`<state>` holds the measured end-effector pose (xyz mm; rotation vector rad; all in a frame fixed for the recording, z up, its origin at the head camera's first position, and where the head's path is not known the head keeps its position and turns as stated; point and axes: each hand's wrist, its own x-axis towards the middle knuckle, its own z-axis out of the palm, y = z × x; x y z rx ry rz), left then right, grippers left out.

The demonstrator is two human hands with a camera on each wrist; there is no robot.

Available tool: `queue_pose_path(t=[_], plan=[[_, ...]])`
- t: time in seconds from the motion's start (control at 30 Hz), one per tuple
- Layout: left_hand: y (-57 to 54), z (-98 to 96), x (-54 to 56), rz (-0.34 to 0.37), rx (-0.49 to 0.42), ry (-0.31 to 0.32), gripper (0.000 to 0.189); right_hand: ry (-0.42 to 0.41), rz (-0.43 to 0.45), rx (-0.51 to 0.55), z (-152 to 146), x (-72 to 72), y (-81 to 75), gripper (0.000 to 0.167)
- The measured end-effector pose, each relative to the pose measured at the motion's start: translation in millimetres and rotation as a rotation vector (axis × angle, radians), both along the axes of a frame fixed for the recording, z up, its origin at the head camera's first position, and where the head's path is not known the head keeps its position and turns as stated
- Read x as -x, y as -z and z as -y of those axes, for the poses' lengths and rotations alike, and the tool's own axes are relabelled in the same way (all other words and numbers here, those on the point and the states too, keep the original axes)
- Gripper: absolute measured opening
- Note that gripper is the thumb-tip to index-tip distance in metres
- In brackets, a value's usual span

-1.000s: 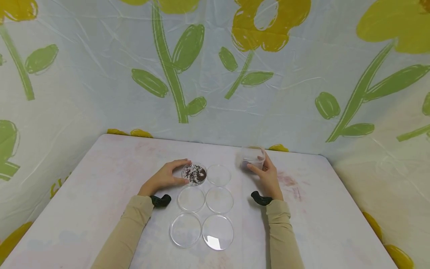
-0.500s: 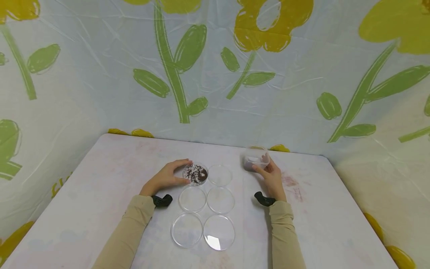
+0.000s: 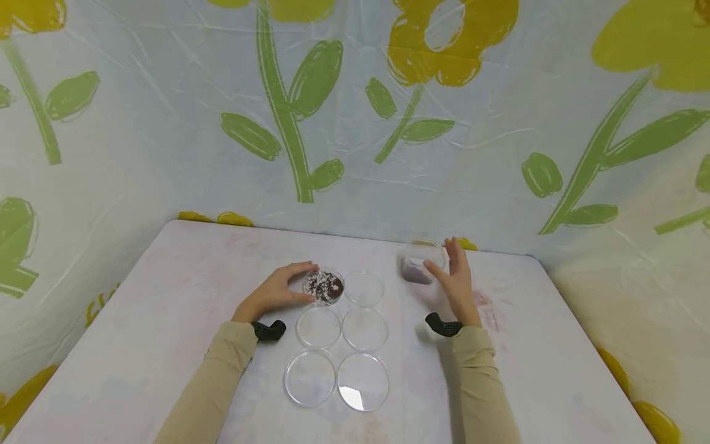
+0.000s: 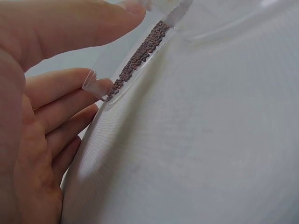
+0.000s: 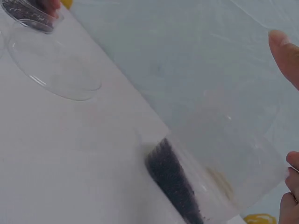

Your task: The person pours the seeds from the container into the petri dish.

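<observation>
My left hand (image 3: 275,292) holds a clear petri dish (image 3: 323,287) between thumb and fingers at the back left of the dish group. Small dark brown beads (image 4: 140,57) lie scattered over its bottom, as the left wrist view shows from the side. At the back right stands a clear plastic tub (image 3: 423,256) with a layer of dark grains (image 5: 173,179) at its bottom. Beside it, on its right, my right hand (image 3: 457,280) has its fingers extended and spread. In the right wrist view the thumb is apart from the tub, while the other fingertips are close to its edge.
Several clear petri dishes without beads, such as the front right one (image 3: 363,381) and the back right one (image 3: 363,288), lie in two columns on the pale table (image 3: 138,345). A flower-print curtain (image 3: 355,203) rises behind the table's back edge.
My right hand has loosened its hold on the tub, which now stands upright after being tilted. The hand has shifted slightly right. My left hand stays at the dish with beads.
</observation>
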<state>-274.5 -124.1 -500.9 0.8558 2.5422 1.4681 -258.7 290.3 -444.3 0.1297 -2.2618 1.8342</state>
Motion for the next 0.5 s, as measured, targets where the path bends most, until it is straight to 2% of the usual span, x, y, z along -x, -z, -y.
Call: queue_pose_path(t=[0.1, 0.27, 0.5], plan=[[1.1, 0.3, 0.7, -0.004, -0.001, 0.001, 0.073, -0.008, -0.032, -0.075, 0, 3.8, -8.9, 0.098], [2.3, 0.9, 1.3, -0.015, -0.006, 0.003, 0.073, -0.056, -0.073, -0.104, 9, 6.3, -29.5, 0.098], [3.0, 0.0, 1.5, -0.01, -0.005, 0.008, 0.073, -0.162, -0.086, -0.125, 45, -12.7, -66.9, 0.097]])
